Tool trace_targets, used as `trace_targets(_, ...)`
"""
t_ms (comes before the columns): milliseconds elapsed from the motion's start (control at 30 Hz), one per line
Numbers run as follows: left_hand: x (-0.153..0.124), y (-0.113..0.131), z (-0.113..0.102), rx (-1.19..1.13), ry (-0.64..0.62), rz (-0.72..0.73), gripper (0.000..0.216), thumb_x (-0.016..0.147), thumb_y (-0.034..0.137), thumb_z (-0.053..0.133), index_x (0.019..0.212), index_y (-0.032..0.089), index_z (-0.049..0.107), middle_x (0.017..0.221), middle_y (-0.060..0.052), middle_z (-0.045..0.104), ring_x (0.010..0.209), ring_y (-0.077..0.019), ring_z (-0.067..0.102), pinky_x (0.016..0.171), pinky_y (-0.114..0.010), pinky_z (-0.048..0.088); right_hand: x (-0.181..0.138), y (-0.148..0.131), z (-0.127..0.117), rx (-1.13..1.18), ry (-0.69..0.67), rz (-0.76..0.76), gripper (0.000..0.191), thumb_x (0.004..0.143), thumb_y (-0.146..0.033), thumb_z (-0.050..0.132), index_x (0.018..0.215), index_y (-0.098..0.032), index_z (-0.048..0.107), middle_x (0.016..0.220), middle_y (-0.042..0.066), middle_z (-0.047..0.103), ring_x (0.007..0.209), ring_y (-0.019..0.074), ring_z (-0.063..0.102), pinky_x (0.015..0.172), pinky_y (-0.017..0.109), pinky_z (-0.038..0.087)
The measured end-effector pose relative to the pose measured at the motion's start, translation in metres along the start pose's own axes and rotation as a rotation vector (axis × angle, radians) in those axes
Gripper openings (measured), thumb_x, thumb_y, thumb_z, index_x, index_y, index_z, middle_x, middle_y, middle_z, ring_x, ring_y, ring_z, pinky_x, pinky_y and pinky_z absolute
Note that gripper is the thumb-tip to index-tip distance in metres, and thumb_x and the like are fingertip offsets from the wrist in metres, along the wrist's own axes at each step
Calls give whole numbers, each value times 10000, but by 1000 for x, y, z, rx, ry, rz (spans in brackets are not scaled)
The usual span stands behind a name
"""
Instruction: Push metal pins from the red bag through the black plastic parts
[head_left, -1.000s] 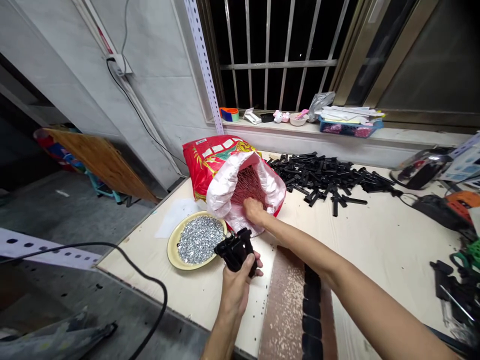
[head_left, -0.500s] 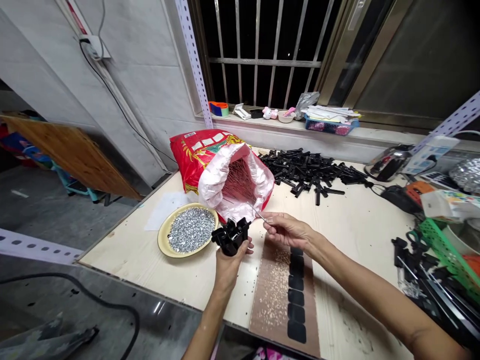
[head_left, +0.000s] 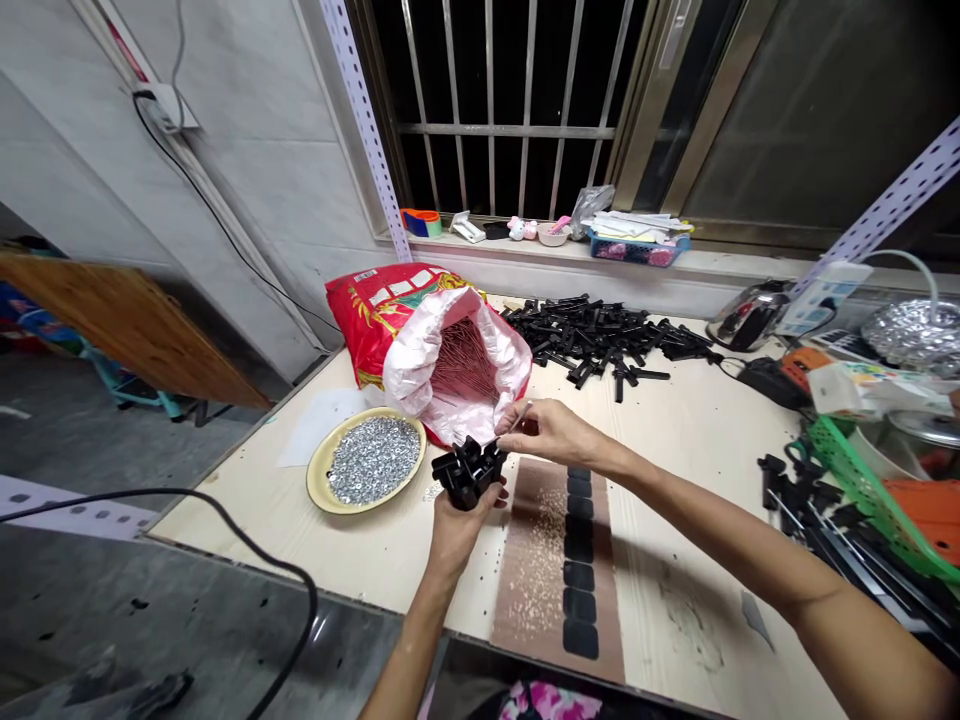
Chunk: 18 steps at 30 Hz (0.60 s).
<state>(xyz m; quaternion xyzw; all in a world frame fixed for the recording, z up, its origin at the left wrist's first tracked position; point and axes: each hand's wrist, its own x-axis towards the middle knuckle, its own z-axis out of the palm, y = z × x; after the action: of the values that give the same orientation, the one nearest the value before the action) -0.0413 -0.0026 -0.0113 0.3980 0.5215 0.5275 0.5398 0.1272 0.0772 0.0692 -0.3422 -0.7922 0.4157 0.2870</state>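
Left hand: grip wrapped firmly round a cluster of black parts, thumb and curled fingers on its lower half
Right hand: grip pinched, fingertips together on a thin rod
Thin rod: at about 1 o'clock from the cluster, long axis running 1 to 7 o'clock, lower end right by the cluster's top; touching or seated, cannot tell
Nearer hand: right to the rod, left to the cluster; hands near each other
Red sack: 12 o'clock from left hand, mouth facing the hands, reddish-brown rods inside
Yellow bowl: 9 to 10 o'clock, full of small silvery pieces
Black pile: between 1 and 2 o'clock, on table
Brown board: 4 o'clock, row of black pads along it
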Motion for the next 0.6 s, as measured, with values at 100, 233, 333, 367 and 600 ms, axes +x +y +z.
trace_targets(100,-2,3,2,29,-8,-6,269,664,320,749,831,114,709,793,-79,732,646,-186,669,691,-312,540,1,-6,0,-111,4,-12,237,900,-351,489,840,-149,596,742,-3,578,661,103,502,609,212,381)
trace_targets(233,-5,7,0,28,14,0,270,654,323,751,831,122,714,794,-80,733,711,-213,676,750,-332,528,5,-17,-1,-98,-66,-50,227,881,-373,530,893,-155,591,744,-9,550,672,104,481,616,212,386)
trace_targets(333,-10,10,-7,6,7,49,263,687,325,728,872,138,711,835,-78,732,787,-215,673,832,-341,504,19,-13,-4,120,-94,-56,351,844,-436,567,1052,-153,576,863,19,582,739,112,533,641,216,432)
trace_targets(367,-12,11,-10,7,8,57,264,695,328,723,884,144,711,844,-77,732,805,-215,672,853,-342,497,27,-8,-4,174,-67,-35,368,869,-453,517,1062,-145,576,897,36,590,745,113,548,642,220,445)
trace_targets(600,-14,16,-19,8,85,34,310,637,391,751,834,153,732,857,-101,738,840,-259,678,859,-375,509,113,59,37,-234,138,236,152,867,-195,514,798,-123,628,769,49,620,752,140,581,667,246,432)
